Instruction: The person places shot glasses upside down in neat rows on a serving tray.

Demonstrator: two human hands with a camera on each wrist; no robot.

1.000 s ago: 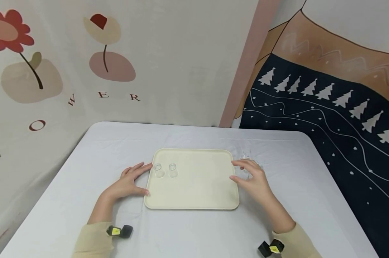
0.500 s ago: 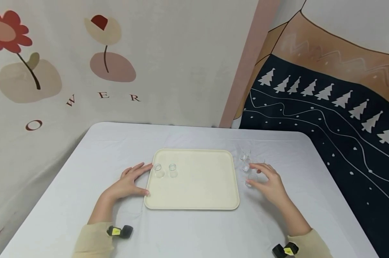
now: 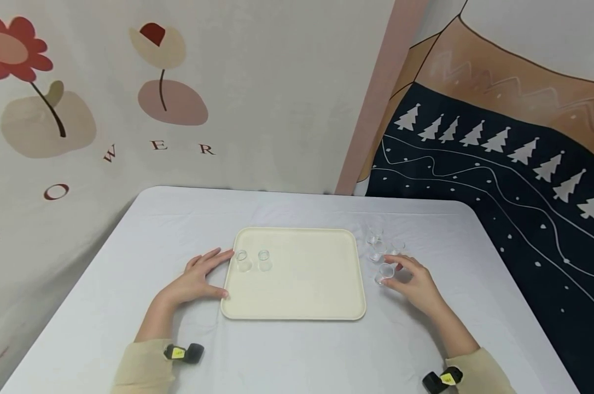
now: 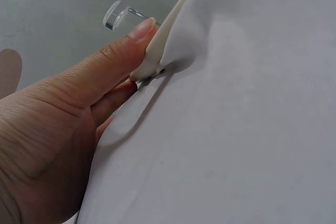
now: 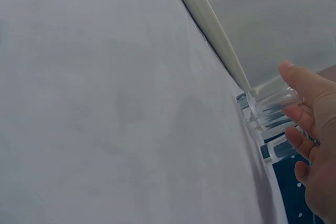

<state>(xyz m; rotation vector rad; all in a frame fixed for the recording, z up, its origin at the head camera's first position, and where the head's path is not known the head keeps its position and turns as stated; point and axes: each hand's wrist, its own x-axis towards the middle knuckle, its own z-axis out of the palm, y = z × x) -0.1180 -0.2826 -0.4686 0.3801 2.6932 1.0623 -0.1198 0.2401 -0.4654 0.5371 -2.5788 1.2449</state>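
Note:
My left hand [image 3: 194,280] rests at the left side of a cream tray [image 3: 297,313], fingers spread and nearly straight. In the left wrist view its thumb [image 4: 113,61] lies against the tray's rim. Two clear shot glasses, one nearer the edge [image 3: 244,262] and one beside it [image 3: 265,261], stand upside down on the tray's left part. Right of the tray, my right hand [image 3: 414,282] holds an upright shot glass [image 3: 384,272] between thumb and fingers. The right wrist view shows this glass [image 5: 268,98] with its thick base close over the white cloth.
Behind the right hand stand more clear glasses: one at the back [image 3: 374,235], one in the middle [image 3: 377,251] and one to the right [image 3: 397,247]. A white cloth [image 3: 287,355] covers the table. Patterned curtains [image 3: 277,109] hang behind it.
My right hand has moved right from the tray's edge to the nearest glass, and its thumb and fingers have come round it. The left hand and tray stay put.

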